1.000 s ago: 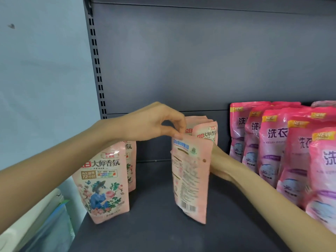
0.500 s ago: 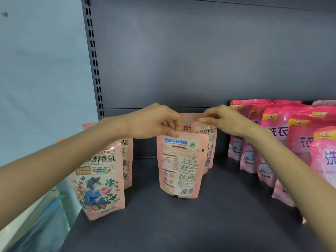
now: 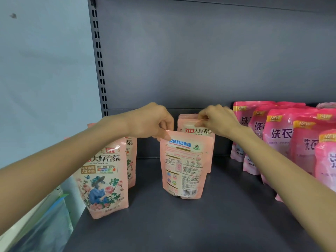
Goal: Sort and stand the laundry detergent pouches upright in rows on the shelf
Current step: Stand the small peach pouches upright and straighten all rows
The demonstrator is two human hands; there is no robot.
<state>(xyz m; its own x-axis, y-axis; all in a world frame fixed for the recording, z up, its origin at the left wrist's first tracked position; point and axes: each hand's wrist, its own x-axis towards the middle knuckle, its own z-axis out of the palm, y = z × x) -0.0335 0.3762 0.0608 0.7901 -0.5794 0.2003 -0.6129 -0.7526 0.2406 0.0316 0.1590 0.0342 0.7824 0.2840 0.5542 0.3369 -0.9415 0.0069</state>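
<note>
A pale pink pouch stands on the dark shelf, its printed back with barcode facing me. My left hand pinches its top left corner. Right behind it stands a second pale pink pouch, front facing me, and my right hand pinches its top edge. More pouches hide behind that one. At the left, a pale pink pouch with a floral picture stands upright with another behind it. Bright pink pouches stand in rows at the right.
The shelf's grey back panel and slotted upright rise behind the pouches. A pale blue wall lies to the left. Plastic-wrapped goods sit below the shelf's left edge. Bare shelf surface spreads in front of the pouches.
The front pouch was turned from edge-on to stand flat with its back facing me. My right hand came out from behind it and moved up to the top of the pouch behind.
</note>
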